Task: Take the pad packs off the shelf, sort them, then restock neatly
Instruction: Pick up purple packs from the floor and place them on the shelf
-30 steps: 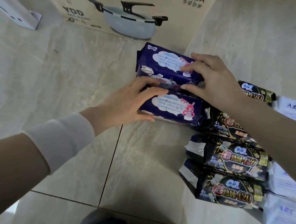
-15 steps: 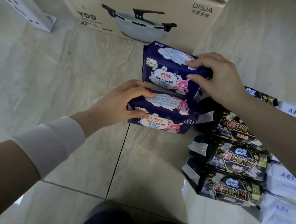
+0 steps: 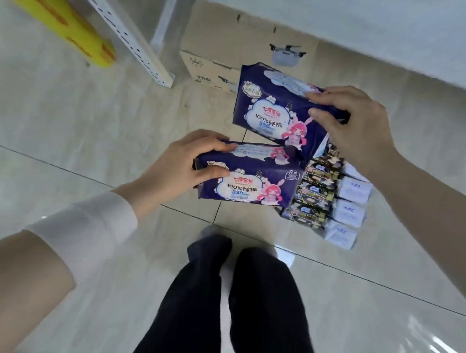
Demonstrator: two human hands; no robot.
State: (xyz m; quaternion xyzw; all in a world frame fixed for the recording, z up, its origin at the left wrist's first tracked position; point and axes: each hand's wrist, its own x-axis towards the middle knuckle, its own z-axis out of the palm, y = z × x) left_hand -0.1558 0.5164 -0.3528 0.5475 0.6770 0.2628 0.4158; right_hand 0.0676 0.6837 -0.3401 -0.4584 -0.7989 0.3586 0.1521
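Observation:
I hold two dark purple pad packs with a pink cartoon rabbit girl, both lifted well above the floor. My left hand (image 3: 184, 164) grips the left end of the lower purple pack (image 3: 249, 181). My right hand (image 3: 352, 126) grips the right end of the upper purple pack (image 3: 275, 110). Below them on the tiled floor lies a row of black and gold pad packs (image 3: 314, 194), and beside it a row of pale blue ABC packs (image 3: 349, 212).
A cardboard box (image 3: 206, 64) printed with a pot stands at the back by the wall. A white perforated shelf post (image 3: 131, 31) and a yellow object (image 3: 60, 23) are at the upper left. My legs in dark trousers (image 3: 231, 300) stand on the tiled floor.
Both hands have lifted the two purple packs from the floor. The view has risen far above the floor, so the packs left there look smaller and my legs show.

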